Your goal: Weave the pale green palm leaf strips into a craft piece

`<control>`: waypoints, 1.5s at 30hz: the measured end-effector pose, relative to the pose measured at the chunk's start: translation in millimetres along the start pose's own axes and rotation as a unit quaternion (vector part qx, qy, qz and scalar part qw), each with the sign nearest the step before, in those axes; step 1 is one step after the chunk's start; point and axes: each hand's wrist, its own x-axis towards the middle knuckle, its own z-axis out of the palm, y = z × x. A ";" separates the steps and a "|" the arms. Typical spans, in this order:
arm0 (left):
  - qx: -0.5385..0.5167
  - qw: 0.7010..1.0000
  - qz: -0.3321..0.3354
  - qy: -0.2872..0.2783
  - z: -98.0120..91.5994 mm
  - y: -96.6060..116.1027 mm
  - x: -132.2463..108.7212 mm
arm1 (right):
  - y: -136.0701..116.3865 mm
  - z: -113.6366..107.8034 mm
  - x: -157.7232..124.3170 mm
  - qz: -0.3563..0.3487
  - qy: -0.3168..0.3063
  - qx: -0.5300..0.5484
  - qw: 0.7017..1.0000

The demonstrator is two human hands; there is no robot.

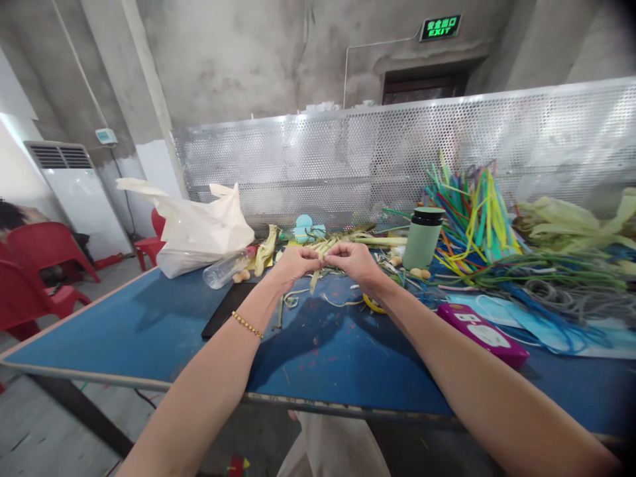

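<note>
My left hand (297,264) and my right hand (356,260) meet over the middle of the table, both closed in a pinch. Between their fingertips is a bundle of pale green plant strips (324,247), with one flat end hanging down below the fingers. How the strips join is too small to make out. Cut bits of stem and leaf (291,301) lie under and around my hands. Longer green stalks (387,241) lie just behind my right hand.
On the blue table (163,341), a white plastic bag (203,225), clear bottle (226,269) and black flat object (226,315) lie left. Right are a green tumbler (423,240), colourful strips (477,218), purple box (481,334) and face masks (556,331). A perforated metal panel (328,165) stands behind.
</note>
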 end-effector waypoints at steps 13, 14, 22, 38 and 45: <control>-0.084 0.995 -0.031 0.034 -5.4 -2.9 5.5 | -5.4 -15.3 2.8 0.036 -0.071 0.098 0.992; -0.095 0.995 -0.033 0.030 -6.1 -2.8 5.7 | -6.5 -18.8 3.1 0.041 -0.093 0.116 0.988; -0.124 0.992 -0.034 0.000 -8.9 -2.1 6.7 | -11.7 -26.2 0.2 -0.004 -0.194 0.120 0.974; -0.107 0.993 -0.044 0.001 -3.7 0.8 3.3 | -15.5 -8.5 -3.7 -0.025 -0.043 0.090 0.995; -0.086 0.996 -0.028 -0.002 -4.0 -1.4 3.4 | -12.3 -9.4 0.8 -0.072 -0.004 -0.058 0.996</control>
